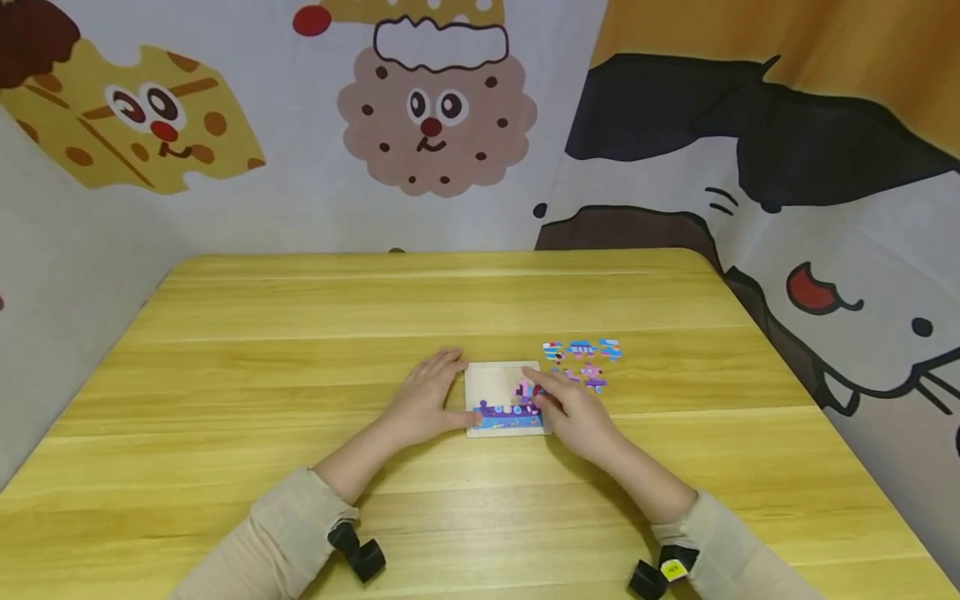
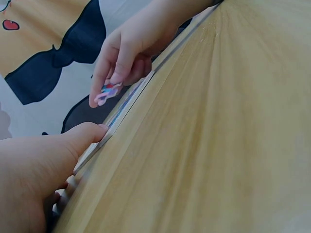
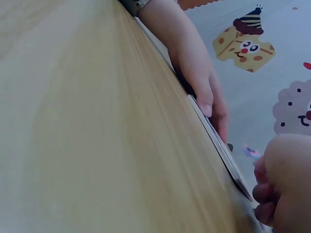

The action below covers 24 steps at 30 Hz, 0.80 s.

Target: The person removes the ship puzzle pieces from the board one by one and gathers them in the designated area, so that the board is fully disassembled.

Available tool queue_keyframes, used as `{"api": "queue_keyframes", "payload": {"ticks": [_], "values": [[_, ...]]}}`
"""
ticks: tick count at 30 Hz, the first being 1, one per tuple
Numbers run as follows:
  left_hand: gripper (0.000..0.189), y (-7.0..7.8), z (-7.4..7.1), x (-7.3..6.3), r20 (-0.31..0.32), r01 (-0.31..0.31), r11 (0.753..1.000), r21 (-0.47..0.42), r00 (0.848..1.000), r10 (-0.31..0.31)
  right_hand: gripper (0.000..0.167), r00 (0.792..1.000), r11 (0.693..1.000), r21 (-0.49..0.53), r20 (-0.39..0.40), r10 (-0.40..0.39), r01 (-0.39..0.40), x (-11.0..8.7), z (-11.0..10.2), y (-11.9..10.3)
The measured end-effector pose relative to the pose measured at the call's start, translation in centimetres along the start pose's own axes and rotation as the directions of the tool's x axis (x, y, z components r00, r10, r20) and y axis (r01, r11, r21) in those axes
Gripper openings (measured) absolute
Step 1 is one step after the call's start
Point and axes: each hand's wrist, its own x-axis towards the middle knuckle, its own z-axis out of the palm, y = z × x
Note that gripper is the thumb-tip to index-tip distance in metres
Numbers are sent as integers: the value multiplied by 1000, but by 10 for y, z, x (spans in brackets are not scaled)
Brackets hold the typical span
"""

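A square wooden puzzle board (image 1: 491,383) lies flat on the table, its lower rows filled with blue and purple pieces (image 1: 508,421). At its left edge my left hand (image 1: 427,404) spreads, thumb resting on the lower left corner and fingers along the upper left side. My right hand (image 1: 581,417) pinches a pink, purple and red puzzle piece (image 2: 107,92) between thumb and forefinger. In the left wrist view this piece is just above the board's surface. The right wrist view shows only a blurred bit of the piece (image 3: 251,152) beyond the right hand.
Several loose puzzle pieces (image 1: 581,348) lie on the wooden table (image 1: 300,333), right of the board and beyond the right hand. A curtain with cartoon figures (image 1: 438,125) hangs behind the table. Black wrist devices (image 1: 360,554) sit on both sleeves.
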Motion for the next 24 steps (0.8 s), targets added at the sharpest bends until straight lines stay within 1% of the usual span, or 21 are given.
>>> {"api": "queue_keyframes", "payload": {"ticks": [3, 6, 10, 13, 15, 18, 22, 24], "values": [[92, 0, 0, 0, 1, -1, 1000, 0, 1000, 1, 41, 1000, 998, 57, 3, -2, 2, 0, -5, 2], [92, 0, -1, 0, 2, 0, 1000, 3, 1000, 0, 39, 1000, 992, 126, -2, 13, -13, 1, -11, 4], [92, 0, -1, 1, 3, 2, 1000, 9, 1000, -2, 34, 998, 966, 252, -9, 61, -57, 3, -20, 7], [91, 1, -1, 1, 0, 3, 1000, 14, 1000, -3, 29, 998, 948, 314, -20, 65, -56, 4, -30, 3], [91, 0, -1, 1, 0, 6, 1000, 14, 1000, -6, 26, 998, 947, 319, -36, 58, -43, 4, -38, -1], [91, 0, 0, 1, 3, 9, 1000, 12, 1000, -9, 22, 996, 950, 307, -52, 70, -51, 6, -45, 6], [91, 0, 0, 1, 4, 10, 1000, 10, 1000, -10, 22, 993, 946, 310, -31, 110, -96, 10, -51, 33], [91, 0, 0, 1, 4, 9, 1000, 10, 1000, -9, 23, 994, 944, 315, -14, 106, -96, 11, -57, 43]]}}
